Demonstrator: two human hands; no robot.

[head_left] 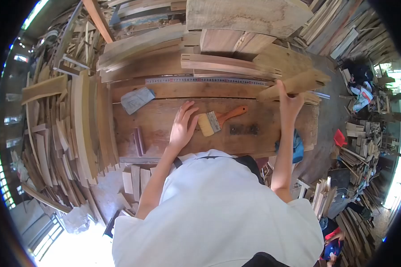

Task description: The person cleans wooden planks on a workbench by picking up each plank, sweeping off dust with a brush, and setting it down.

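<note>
My right hand [291, 106] is closed round the near edge of a short wooden board [308, 83], which is tilted and a little blurred over the right end of the workbench [165, 116]. Fingers stretched and slightly apart, my left hand [182, 124] is over the bench top and holds nothing. Just right of it lies a wide paintbrush [210, 123] with pale bristles and an orange handle. Beyond both hands a steel ruler [200, 80] runs along the bench. A grey-white folded sheet or block [137, 100] is at the left.
Planks [229, 65] are stacked along the bench's far side, under a broad board [247, 17]. Upright boards [87, 127] crowd the left. Two thin dark strips [139, 141] and a blue cloth [297, 149] are near the front edge. Scrap wood [365, 151] is heaped at right.
</note>
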